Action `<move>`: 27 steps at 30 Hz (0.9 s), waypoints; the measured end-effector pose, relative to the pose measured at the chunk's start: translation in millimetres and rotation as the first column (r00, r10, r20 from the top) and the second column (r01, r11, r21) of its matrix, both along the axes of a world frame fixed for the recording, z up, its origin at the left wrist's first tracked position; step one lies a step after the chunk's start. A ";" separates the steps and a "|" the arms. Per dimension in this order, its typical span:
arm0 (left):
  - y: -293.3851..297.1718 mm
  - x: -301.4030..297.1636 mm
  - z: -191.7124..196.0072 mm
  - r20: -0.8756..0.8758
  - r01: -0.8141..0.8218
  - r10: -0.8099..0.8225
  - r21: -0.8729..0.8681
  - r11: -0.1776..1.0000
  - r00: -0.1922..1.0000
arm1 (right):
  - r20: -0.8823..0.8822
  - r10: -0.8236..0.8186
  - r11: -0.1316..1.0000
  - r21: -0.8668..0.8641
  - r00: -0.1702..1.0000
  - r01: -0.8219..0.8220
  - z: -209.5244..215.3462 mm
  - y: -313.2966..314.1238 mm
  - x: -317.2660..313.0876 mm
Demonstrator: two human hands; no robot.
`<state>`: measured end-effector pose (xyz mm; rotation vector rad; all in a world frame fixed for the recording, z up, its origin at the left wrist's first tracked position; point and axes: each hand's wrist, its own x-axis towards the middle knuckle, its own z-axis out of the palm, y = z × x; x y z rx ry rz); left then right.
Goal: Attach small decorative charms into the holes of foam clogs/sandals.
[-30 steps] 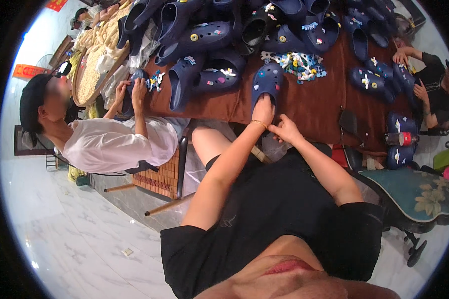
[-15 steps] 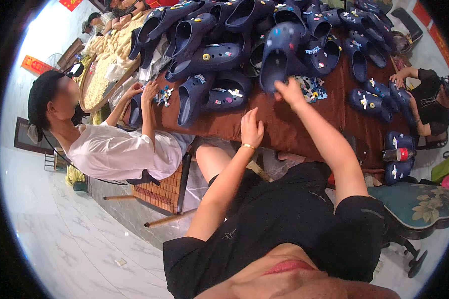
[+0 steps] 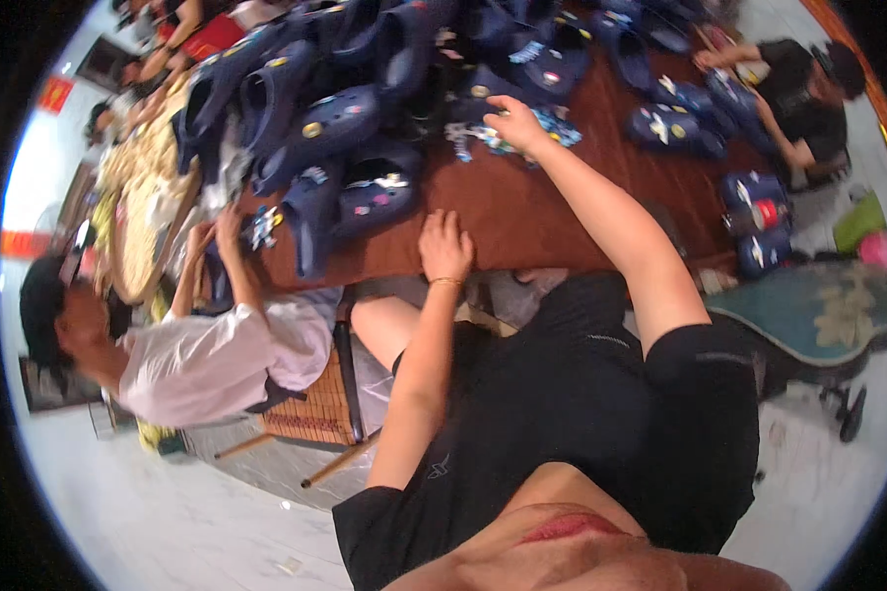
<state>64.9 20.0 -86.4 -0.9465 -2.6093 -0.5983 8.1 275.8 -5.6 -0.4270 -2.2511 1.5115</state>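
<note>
My right hand [image 3: 517, 128] reaches out over the table, empty, with its thumb and fingers apart. Under and beside it lies a pile of small colourful charms [image 3: 559, 130]. Just beyond its fingertips is a navy clog [image 3: 483, 87], partly hidden among others and blurred. On the near part of the brown cloth [image 3: 522, 222] rests my left hand [image 3: 446, 246], fingers stretched out, holding nothing. Left of it, a navy clog [image 3: 376, 197] with charms on its upper lies beside another clog [image 3: 310, 227] standing on end.
Many navy clogs [image 3: 340, 123] are heaped at the back. At left, a person in white [image 3: 232, 360] works by a small charm pile [image 3: 265, 228]; a person in black [image 3: 803, 103] handles clogs at right. A dark red-labelled bottle [image 3: 764, 214] lies near the right edge, above a green chair [image 3: 808, 305].
My right hand has let go of the clog it gripped, and its fingers have opened. The whole view has swung, shifting the table leftward. My left hand stays at the cloth's near side.
</note>
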 end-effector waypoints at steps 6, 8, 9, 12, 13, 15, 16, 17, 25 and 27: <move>4.8 -0.9 4.2 -0.062 -0.015 0.013 -0.032 0.999 0.998 | -0.326 -0.554 0.521 0.582 0.766 0.625 -19.1 122.8 83.2; 8.4 1.2 5.4 -0.063 -0.004 0.003 -0.024 1.000 0.998 | -0.338 -0.770 0.282 0.581 0.541 0.764 -12.5 170.9 121.5; 6.9 2.0 6.1 -0.070 -0.015 0.013 -0.024 1.000 0.997 | -0.228 -0.885 0.214 0.576 0.406 0.789 -7.0 185.0 136.4; 1.2 4.7 6.5 -0.064 -0.030 0.029 -0.027 0.999 0.998 | 0.222 -0.961 0.268 0.580 0.168 0.769 5.4 213.0 170.3; 1.8 5.0 6.5 -0.063 -0.029 0.027 -0.026 0.999 0.998 | 0.433 -0.875 0.453 0.577 0.215 0.679 9.3 221.5 183.5; 7.5 4.9 8.0 -0.050 -0.009 0.008 -0.027 1.000 0.999 | 0.544 -0.809 0.557 0.586 0.224 0.588 3.8 240.4 203.8; 5.3 4.9 7.4 -0.036 -0.014 0.013 -0.036 0.999 0.999 | 0.547 -0.805 0.564 0.584 0.230 0.583 5.6 235.7 202.5; 3.7 4.6 6.3 -0.036 -0.024 0.023 -0.040 0.999 0.999 | 0.504 -0.806 0.587 0.617 0.309 0.525 7.8 229.9 203.6; 2.6 0.4 3.4 0.035 -0.024 0.025 -0.024 0.999 0.999 | 0.060 -0.693 0.666 0.435 0.718 0.607 47.1 115.4 165.3; 5.7 -2.4 3.4 0.124 0.005 -0.002 -0.024 1.000 0.992 | -0.249 -0.504 0.864 -0.128 0.827 0.487 30.3 73.3 155.4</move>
